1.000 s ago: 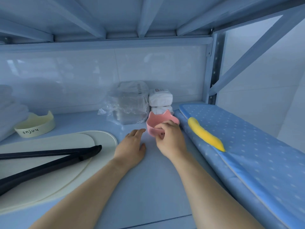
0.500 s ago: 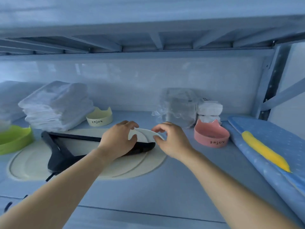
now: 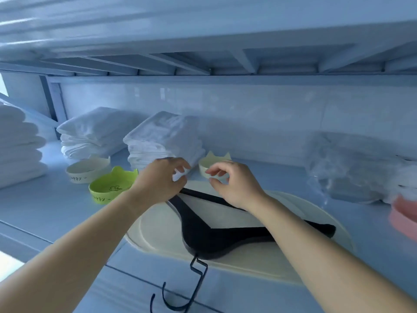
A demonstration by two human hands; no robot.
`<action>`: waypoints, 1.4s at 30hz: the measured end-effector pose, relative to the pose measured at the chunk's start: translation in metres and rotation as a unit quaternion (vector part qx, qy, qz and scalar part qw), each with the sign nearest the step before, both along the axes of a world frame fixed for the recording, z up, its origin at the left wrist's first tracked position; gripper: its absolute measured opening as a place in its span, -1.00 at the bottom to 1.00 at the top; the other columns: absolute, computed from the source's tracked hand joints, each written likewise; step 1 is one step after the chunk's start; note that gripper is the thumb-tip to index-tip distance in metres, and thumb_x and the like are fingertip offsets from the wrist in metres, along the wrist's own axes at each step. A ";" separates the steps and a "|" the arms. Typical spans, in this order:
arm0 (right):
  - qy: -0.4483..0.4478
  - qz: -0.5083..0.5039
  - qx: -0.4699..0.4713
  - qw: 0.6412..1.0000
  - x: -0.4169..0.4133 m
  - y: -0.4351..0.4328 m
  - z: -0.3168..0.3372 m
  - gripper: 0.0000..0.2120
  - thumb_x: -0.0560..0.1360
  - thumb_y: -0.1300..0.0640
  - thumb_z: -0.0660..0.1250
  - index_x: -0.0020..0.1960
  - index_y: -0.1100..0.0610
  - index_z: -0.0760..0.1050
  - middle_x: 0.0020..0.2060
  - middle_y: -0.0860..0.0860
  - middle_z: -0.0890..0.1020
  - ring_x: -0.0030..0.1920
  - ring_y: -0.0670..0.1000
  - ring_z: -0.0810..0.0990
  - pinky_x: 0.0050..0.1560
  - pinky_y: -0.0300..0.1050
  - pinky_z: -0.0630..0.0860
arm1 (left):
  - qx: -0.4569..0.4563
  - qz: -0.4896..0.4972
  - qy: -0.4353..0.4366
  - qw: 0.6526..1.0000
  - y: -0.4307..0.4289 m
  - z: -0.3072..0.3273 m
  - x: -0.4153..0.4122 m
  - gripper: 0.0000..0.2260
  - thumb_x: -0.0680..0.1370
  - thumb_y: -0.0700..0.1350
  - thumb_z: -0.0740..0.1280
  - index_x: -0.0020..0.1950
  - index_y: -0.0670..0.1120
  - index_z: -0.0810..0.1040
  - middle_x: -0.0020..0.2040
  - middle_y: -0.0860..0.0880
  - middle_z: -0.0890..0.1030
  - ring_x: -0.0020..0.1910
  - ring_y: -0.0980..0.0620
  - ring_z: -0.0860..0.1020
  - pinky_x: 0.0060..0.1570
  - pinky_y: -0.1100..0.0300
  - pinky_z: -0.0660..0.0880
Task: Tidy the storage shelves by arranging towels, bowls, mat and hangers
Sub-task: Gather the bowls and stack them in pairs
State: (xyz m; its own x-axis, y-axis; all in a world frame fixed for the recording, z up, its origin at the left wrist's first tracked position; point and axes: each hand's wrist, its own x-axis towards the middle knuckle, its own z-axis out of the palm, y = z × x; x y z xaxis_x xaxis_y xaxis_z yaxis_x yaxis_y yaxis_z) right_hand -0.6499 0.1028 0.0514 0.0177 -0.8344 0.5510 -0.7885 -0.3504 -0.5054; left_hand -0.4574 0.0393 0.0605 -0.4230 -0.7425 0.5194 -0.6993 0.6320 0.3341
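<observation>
Hovering over the far edge of the mat (image 3: pixel 158 227), the loosely curled fingers (image 3: pixel 176 163) of the left hand (image 3: pixel 158 181) and right hand (image 3: pixel 234 186) are seen holding nothing. Towels (image 3: pixel 162 136) are stacked behind in 3 piles. Gathering is judged unfinished: the pink bowl (image 3: pixel 404 218) sits well apart from the green bowl (image 3: pixel 110 188), and hangers (image 3: pixel 203 233) lie across the mat.

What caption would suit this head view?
Left hand and right hand hover, fingers loosely curled, over black hangers on a cream mat; bowls and folded towels behind.

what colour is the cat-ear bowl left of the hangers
Lime green; the bowl is clearest in the head view.
</observation>
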 end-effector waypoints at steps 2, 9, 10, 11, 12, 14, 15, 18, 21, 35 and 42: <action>-0.003 0.016 -0.002 1.000 0.027 -0.028 0.005 -0.87 0.46 0.12 0.34 -0.01 -0.03 0.57 -0.12 -0.19 0.57 -0.10 -0.16 0.50 -0.19 -0.50 0.31 | 0.008 0.024 -0.004 1.000 -0.022 -0.001 0.029 -0.82 0.48 -0.03 0.31 0.04 0.19 0.52 -0.08 0.22 0.54 -0.07 0.19 0.51 -0.14 0.25 0.43; 0.035 0.039 0.029 0.998 0.098 -0.104 0.003 -0.87 0.48 0.13 0.32 0.00 0.02 0.58 -0.04 -0.09 0.62 -0.05 -0.09 0.51 -0.08 -0.27 0.40 | 0.019 0.092 -0.069 0.993 -0.077 -0.017 0.116 -0.78 0.48 0.02 0.29 0.11 0.18 0.49 -0.07 0.23 0.49 -0.14 0.14 0.43 -0.07 0.16 0.49; 0.039 0.038 0.037 0.998 0.104 -0.111 0.002 -0.87 0.48 0.13 0.32 0.01 0.04 0.58 -0.04 -0.08 0.62 -0.04 -0.08 0.52 -0.05 -0.25 0.41 | 0.029 0.097 -0.082 0.991 -0.083 -0.021 0.125 -0.77 0.48 0.04 0.30 0.14 0.17 0.48 -0.04 0.21 0.50 -0.14 0.13 0.42 -0.07 0.17 0.48; 0.043 0.037 0.044 0.997 0.108 -0.117 0.000 -0.87 0.48 0.14 0.31 0.01 0.05 0.58 -0.03 -0.07 0.62 -0.03 -0.07 0.52 -0.04 -0.23 0.43 | 0.041 0.097 -0.094 0.990 -0.088 -0.026 0.132 -0.75 0.48 0.07 0.30 0.15 0.16 0.47 -0.02 0.20 0.50 -0.14 0.13 0.43 -0.08 0.18 0.47; 0.046 0.035 0.049 0.997 0.110 -0.122 0.000 -0.87 0.48 0.15 0.31 0.01 0.05 0.58 -0.03 -0.07 0.63 -0.03 -0.07 0.52 -0.03 -0.22 0.44 | 0.053 0.094 -0.104 0.989 -0.093 -0.031 0.138 -0.74 0.47 0.10 0.30 0.15 0.15 0.47 -0.02 0.20 0.49 -0.14 0.14 0.43 -0.11 0.20 0.45; 0.051 0.028 0.054 0.997 0.110 -0.130 0.000 -0.86 0.48 0.16 0.32 0.01 0.03 0.59 -0.03 -0.08 0.62 -0.04 -0.08 0.52 -0.05 -0.23 0.43 | 0.072 0.085 -0.119 0.987 -0.098 -0.041 0.147 -0.77 0.46 0.17 0.30 0.07 0.15 0.48 -0.06 0.21 0.46 -0.22 0.15 0.44 -0.21 0.23 0.38; 0.055 0.022 0.056 0.997 0.107 -0.133 0.000 -0.86 0.48 0.16 0.32 0.01 0.02 0.59 -0.03 -0.09 0.62 -0.04 -0.08 0.52 -0.07 -0.24 0.41 | 0.073 0.084 -0.124 0.986 -0.100 -0.045 0.150 -0.80 0.45 0.19 0.29 0.00 0.15 0.49 -0.10 0.21 0.47 -0.26 0.15 0.44 -0.26 0.23 0.36; 0.070 -0.005 0.063 0.996 0.095 -0.140 -0.001 -0.87 0.47 0.13 0.33 -0.01 -0.01 0.59 -0.08 -0.14 0.60 -0.08 -0.11 0.53 -0.09 -0.24 0.42 | 0.060 0.081 -0.120 0.988 -0.104 -0.056 0.151 -0.81 0.42 0.20 0.31 -0.13 0.12 0.51 -0.23 0.17 0.50 -0.24 0.07 0.45 -0.35 0.24 0.31; 0.088 -0.036 0.075 0.993 0.079 -0.145 -0.002 -0.86 0.46 0.11 0.32 -0.01 -0.04 0.59 -0.15 -0.20 0.57 -0.11 -0.11 0.53 -0.11 -0.20 0.44 | 0.054 0.072 -0.127 0.988 -0.107 -0.062 0.147 -0.87 0.39 0.10 0.36 -0.10 0.14 0.52 -0.25 0.16 0.49 -0.23 0.06 0.44 -0.38 0.25 0.31; 0.288 -0.220 0.188 0.913 0.020 -0.161 -0.030 -0.67 0.53 0.12 0.22 0.27 0.18 0.36 0.24 0.09 0.44 0.22 0.12 0.44 0.10 -0.01 0.46 | -0.055 0.059 -0.077 0.994 -0.114 -0.086 0.128 -0.77 0.49 0.12 0.28 0.05 0.05 0.58 -0.05 0.07 0.55 -0.05 -0.03 0.55 -0.33 0.20 0.35; 0.334 -0.277 0.230 0.871 0.020 -0.163 -0.035 -0.79 0.52 0.26 0.25 0.15 0.23 0.45 0.14 0.11 0.50 0.12 0.10 0.49 -0.12 -0.14 0.41 | -0.066 0.042 -0.061 0.995 -0.111 -0.087 0.130 -0.74 0.45 0.00 0.32 0.11 0.04 0.59 -0.01 0.05 0.58 -0.02 -0.08 0.56 -0.26 0.16 0.45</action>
State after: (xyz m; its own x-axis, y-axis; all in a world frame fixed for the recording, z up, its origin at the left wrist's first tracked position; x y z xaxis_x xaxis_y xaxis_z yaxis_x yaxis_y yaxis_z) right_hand -0.6297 -0.0607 0.0161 -0.2698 -0.9464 0.1776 -0.9443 0.2961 0.1437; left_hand -0.3275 -0.0716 -0.0263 -0.4291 -0.7061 0.5633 -0.7813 0.6031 0.1607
